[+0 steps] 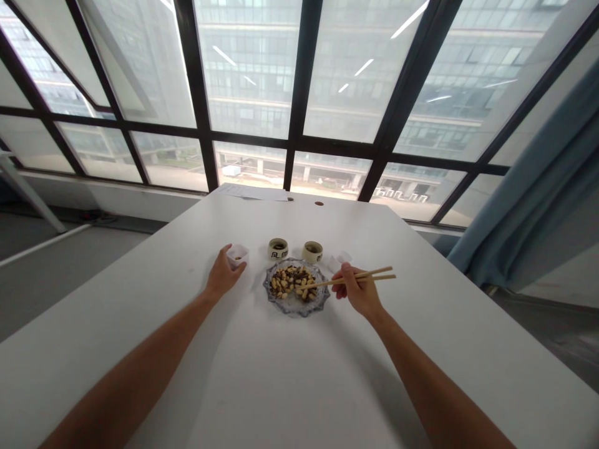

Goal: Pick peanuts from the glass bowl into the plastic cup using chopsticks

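Note:
A clear glass plate (296, 307) with a scalloped rim holds peanuts (281, 284) in their shells mixed with dark seeds. My right hand (358, 293) is closed around a pair of wooden chopsticks (377, 274), whose tips reach left into the pile on the plate. Whether anything is pinched between the tips I cannot tell. To the left of the plate, my left hand (224, 271) grips a small white paper cup (240, 252) with thumb and fingers on its sides. A little brown content shows inside the cup.
Two small cream cups (277, 249) with dark characters stand just behind the plate. White crumpled paper or a small container (340, 259) lies beyond my right hand. Sheets of paper (253, 192) rest at the table's far end, before the windows. A blue curtain (538, 181) hangs at right.

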`<state>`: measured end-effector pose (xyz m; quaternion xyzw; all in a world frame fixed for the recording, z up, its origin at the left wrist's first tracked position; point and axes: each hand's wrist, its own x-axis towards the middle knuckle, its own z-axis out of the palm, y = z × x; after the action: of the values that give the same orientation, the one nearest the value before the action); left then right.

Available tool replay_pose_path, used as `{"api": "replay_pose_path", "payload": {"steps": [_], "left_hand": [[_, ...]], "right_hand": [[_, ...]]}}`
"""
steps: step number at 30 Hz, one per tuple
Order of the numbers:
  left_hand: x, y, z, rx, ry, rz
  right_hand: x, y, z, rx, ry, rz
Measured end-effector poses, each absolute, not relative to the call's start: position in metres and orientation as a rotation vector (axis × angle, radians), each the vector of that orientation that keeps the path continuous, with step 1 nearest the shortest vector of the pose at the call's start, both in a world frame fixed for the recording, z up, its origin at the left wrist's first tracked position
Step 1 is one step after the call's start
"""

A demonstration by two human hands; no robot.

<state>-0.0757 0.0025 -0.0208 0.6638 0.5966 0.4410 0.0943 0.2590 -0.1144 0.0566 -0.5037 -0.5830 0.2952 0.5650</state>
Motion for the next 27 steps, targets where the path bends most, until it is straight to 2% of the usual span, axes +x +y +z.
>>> {"api": "replay_pose_path", "payload": {"steps": [7,12,16,23,27], "left_hand": [[-0.075,0.003,-0.021,1.96,1.766,1.306],[-0.076,0.004,-0.021,1.962,1.767,1.303],[-0.075,0.003,-0.02,1.958,1.769,1.307],[-0.075,0.002,-0.02,1.971,1.755,1.321],[-0.075,0.001,-0.019,1.977,1.756,1.315]], "right_hand": [[0.266,-0.128,0.081,-1.223,-1.877,0.635],[0.265,-0.132,0.087,-1.236,-2.01,0.583],[0.265,-0.13,0.083,-1.247,-1.858,0.64],[0.274,-0.109,0.061,-1.227,-1.19,0.652],[0.278,-0.099,0.045,-1.178,-0.994,0.703]]}}
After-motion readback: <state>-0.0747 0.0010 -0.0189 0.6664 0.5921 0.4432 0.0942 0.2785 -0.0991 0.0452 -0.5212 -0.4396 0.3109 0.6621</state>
